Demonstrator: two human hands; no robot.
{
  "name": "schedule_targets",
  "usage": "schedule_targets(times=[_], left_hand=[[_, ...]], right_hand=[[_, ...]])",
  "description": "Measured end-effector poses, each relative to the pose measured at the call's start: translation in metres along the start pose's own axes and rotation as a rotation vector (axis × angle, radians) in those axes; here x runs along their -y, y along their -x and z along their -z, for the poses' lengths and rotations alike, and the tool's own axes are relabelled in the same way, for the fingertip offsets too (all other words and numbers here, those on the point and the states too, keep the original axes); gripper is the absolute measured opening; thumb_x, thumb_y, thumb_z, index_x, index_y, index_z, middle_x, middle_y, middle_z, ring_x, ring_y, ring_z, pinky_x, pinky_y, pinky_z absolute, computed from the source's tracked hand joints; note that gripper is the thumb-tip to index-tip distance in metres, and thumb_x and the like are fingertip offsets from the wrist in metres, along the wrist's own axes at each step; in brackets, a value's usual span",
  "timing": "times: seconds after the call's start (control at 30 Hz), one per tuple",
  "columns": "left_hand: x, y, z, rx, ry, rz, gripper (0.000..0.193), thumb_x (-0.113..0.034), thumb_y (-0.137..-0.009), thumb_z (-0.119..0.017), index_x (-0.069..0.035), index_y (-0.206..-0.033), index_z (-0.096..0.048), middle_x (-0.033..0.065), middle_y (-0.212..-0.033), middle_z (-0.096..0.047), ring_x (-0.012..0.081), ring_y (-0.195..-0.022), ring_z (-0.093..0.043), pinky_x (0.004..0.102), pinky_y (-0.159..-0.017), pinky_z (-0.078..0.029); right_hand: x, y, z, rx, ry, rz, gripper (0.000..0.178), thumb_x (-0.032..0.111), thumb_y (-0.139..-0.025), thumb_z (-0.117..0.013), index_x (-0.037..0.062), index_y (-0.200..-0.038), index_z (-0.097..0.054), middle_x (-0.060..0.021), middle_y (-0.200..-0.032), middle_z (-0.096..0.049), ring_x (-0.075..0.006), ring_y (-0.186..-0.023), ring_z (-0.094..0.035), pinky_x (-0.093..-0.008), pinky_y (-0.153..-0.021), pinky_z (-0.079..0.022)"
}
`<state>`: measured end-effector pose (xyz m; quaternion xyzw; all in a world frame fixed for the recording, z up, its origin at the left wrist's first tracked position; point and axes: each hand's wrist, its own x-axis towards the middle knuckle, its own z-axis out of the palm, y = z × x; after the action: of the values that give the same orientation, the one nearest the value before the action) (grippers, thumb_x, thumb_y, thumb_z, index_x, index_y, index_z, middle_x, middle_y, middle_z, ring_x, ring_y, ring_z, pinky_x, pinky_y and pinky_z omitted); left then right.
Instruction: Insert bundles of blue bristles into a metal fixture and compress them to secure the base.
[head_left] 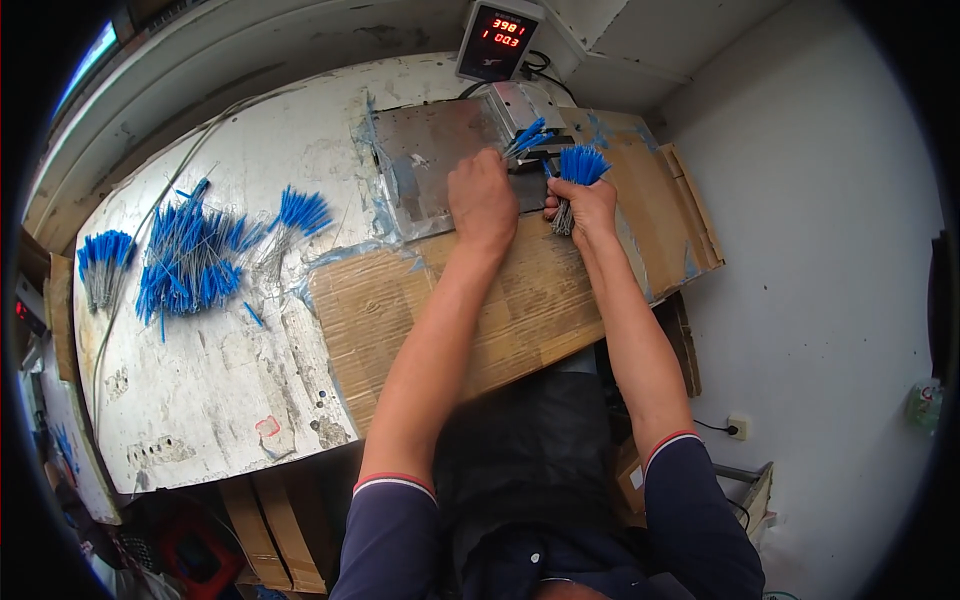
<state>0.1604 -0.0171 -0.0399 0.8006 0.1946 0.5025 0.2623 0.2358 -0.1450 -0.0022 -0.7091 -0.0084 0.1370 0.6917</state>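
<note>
My right hand (588,205) is closed around a thick bundle of thin grey wires with blue ends (583,165), held upright with the blue ends on top. To its left, my left hand (483,195) is curled above a metal plate (420,150). A smaller bunch of blue-ended wires (528,138) sticks out past its fingers, beside a small metal machine (525,105). Between the hands, a single blue-ended wire (548,169) shows near my right fingers. The left fingertips are mostly hidden behind the hand.
A large heap of blue-ended wires (190,255) lies on the worn white table (250,380), with smaller bunches (103,268) (300,212) either side. A box with a red digital display (500,42) stands behind the machine. Cardboard (450,300) covers the near edge; a white wall (800,250) rises right.
</note>
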Motion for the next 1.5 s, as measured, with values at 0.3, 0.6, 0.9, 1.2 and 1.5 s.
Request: schedule_targets(times=[0.3, 0.6, 0.9, 1.2, 1.5], left_hand=[[-0.001, 0.002, 0.004, 0.254, -0.008, -0.016, 0.008, -0.014, -0.094, -0.061, -0.006, -0.093, -0.059, 0.0139, -0.083, -0.067, 0.0332, -0.084, -0.062, 0.0462, -0.076, -0.046], [-0.002, 0.003, 0.003, 0.288, -0.04, -0.04, 0.008, -0.014, -0.092, -0.062, -0.005, -0.09, -0.062, 0.0142, -0.081, -0.067, 0.0325, -0.082, -0.064, 0.0446, -0.074, -0.05], [0.0, 0.006, 0.001, 0.281, -0.127, -0.139, 0.007, -0.012, -0.089, -0.062, -0.006, -0.088, -0.065, 0.0124, -0.083, -0.067, 0.0315, -0.081, -0.064, 0.043, -0.075, -0.051], [-0.002, 0.002, 0.002, 0.206, -0.078, 0.086, 0.009, -0.014, -0.093, -0.061, -0.005, -0.093, -0.058, 0.0141, -0.083, -0.066, 0.0333, -0.081, -0.064, 0.0444, -0.071, -0.051], [0.0, 0.0, 0.002, 0.083, 0.0, 0.071, 0.007, -0.012, -0.091, -0.062, -0.006, -0.09, -0.057, 0.0132, -0.084, -0.066, 0.0334, -0.086, -0.062, 0.0478, -0.074, -0.046]], right_hand=[[-0.003, 0.006, 0.014, 0.053, -0.228, -0.051, 0.013, -0.001, -0.082, -0.071, -0.0071, -0.091, -0.065, -0.0143, -0.078, -0.067, -0.0248, -0.062, -0.069, -0.037, -0.054, -0.061], [-0.007, 0.007, 0.021, 0.061, -0.2, -0.047, 0.014, -0.007, -0.078, -0.071, -0.005, -0.088, -0.062, -0.0134, -0.077, -0.066, -0.0241, -0.061, -0.067, -0.0376, -0.054, -0.061], [0.002, 0.016, 0.021, 0.127, -0.096, -0.064, 0.01, -0.003, -0.078, -0.071, -0.0036, -0.084, -0.063, -0.0117, -0.073, -0.065, -0.0213, -0.058, -0.066, -0.0361, -0.049, -0.059], [0.005, 0.012, 0.01, 0.091, -0.023, -0.046, 0.009, -0.007, -0.075, -0.067, -0.0042, -0.074, -0.059, -0.0117, -0.065, -0.062, -0.0208, -0.05, -0.063, -0.0356, -0.042, -0.054], [0.009, 0.002, -0.005, 0.033, 0.088, -0.014, 0.008, -0.01, -0.074, -0.062, -0.0044, -0.071, -0.058, -0.0128, -0.06, -0.061, -0.0212, -0.045, -0.062, -0.036, -0.039, -0.051]])
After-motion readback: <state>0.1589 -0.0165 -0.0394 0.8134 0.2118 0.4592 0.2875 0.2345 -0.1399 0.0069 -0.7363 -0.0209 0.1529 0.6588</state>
